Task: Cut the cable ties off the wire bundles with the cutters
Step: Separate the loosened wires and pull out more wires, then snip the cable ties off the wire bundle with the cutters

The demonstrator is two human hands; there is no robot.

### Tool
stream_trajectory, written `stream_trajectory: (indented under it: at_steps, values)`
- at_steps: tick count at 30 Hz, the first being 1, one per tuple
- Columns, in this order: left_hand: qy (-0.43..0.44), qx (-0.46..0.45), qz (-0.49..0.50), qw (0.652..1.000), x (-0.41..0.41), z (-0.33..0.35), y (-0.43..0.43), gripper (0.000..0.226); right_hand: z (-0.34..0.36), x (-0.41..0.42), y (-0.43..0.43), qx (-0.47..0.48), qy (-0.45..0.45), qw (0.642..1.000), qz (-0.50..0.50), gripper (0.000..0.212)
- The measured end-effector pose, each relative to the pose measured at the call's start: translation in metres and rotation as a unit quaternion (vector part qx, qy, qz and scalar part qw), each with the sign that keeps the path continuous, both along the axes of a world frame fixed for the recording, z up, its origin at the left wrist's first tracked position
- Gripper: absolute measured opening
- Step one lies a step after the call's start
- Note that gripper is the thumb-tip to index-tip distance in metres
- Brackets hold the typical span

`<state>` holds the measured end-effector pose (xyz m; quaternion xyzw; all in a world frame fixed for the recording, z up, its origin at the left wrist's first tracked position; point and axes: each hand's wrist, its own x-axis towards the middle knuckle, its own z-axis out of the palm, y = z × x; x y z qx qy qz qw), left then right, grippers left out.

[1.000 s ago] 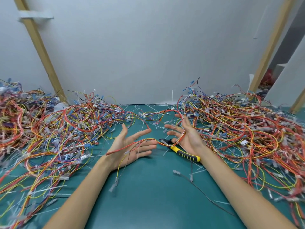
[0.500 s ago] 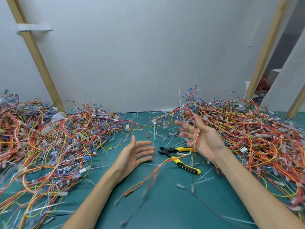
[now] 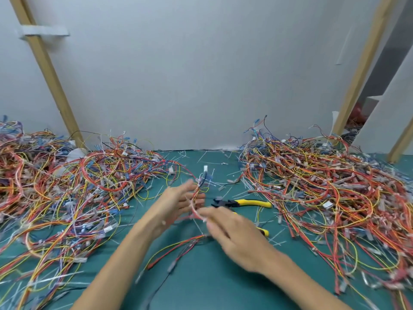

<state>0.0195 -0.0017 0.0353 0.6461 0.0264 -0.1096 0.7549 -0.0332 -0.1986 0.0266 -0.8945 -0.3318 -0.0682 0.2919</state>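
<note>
A: Where are the cutters (image 3: pixel 243 203)?
B: On the worktop (image 3: pixel 212 287), just beyond the right hand (image 3: pixel 237 236). Long axis left-right, jaws facing the hands. The right hand is nearer.
A: Hands?
B: Left hand (image 3: pixel 176 204): fingers straight, against the wire bundle (image 3: pixel 197 199). Right hand: at the bundle, blurred; grip cannot be told.

Forearms (image 3: pixel 116 260) and blurred hands (image 3: pixel 178 201) seem bare.

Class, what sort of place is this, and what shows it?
Probably a wiring workshop bench: heaps of coloured wires on both sides, a green mat, and yellow-handled cutters lying on it.
</note>
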Motion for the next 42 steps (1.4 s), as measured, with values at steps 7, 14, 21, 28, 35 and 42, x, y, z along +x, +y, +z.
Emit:
stream_trajectory:
  at_steps: [7, 14, 21, 28, 35, 42]
  values:
    - [-0.124, 0.007, 0.017, 0.992, -0.017, -0.027, -0.007, 0.042, -0.017, -0.012, 0.009, -0.068, -0.062, 0.995, -0.048, 0.037]
    - [-0.177, 0.065, 0.031, 0.982, -0.025, -0.027, -0.008, 0.042, -0.015, -0.016, 0.009, -0.074, -0.078, 0.993, -0.046, 0.033]
    - [-0.166, 0.060, 0.074, 0.982, -0.021, -0.026, -0.010, 0.036, 0.004, -0.003, -0.010, 0.073, -0.216, 0.965, -0.132, 0.031]
    - [-0.165, 0.052, 0.083, 0.981, -0.023, -0.026, -0.010, 0.037, -0.005, 0.028, -0.044, -0.098, -0.106, 0.958, -0.247, 0.056]
    - [-0.170, 0.064, 0.065, 0.981, -0.023, -0.025, -0.009, 0.038, -0.026, 0.041, -0.045, -0.218, -0.054, 0.938, -0.262, 0.076]
    - [-0.160, 0.050, 0.066, 0.984, -0.021, -0.027, -0.008, 0.036, -0.031, 0.042, -0.042, -0.209, -0.075, 0.935, -0.277, 0.072]
